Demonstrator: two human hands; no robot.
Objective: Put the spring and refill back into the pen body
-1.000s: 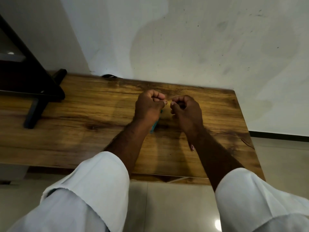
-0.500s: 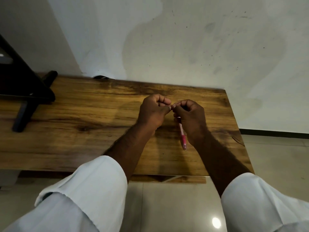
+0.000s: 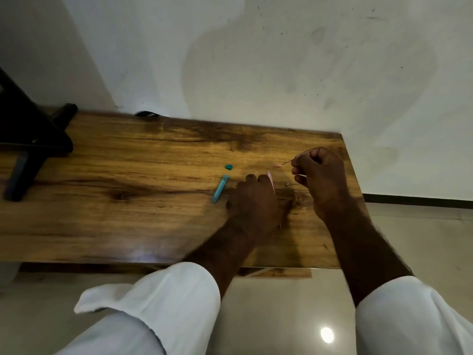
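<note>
My right hand (image 3: 321, 181) hovers over the right end of the wooden table (image 3: 128, 190) and pinches a thin pen refill (image 3: 297, 158) that points up and left. My left hand (image 3: 256, 201) rests low on the table with its fingers curled round a pink pen barrel (image 3: 270, 181). Just left of that hand lies a teal pen barrel (image 3: 220, 188), and a small teal cap (image 3: 228, 166) sits beyond it. A tiny pink piece (image 3: 276, 165) and a small dark piece (image 3: 287, 184) lie between the hands.
A black stand (image 3: 30, 139) occupies the table's left end, with a dark bar leaning off it. A stained white wall (image 3: 256, 60) runs behind the table. Glossy floor tiles (image 3: 281, 316) lie in front, and my white sleeves fill the bottom of the view.
My hands were together pinching the pen between them. They have parted: the right drew the refill out to the right, the left went down to the table with the pink barrel.
</note>
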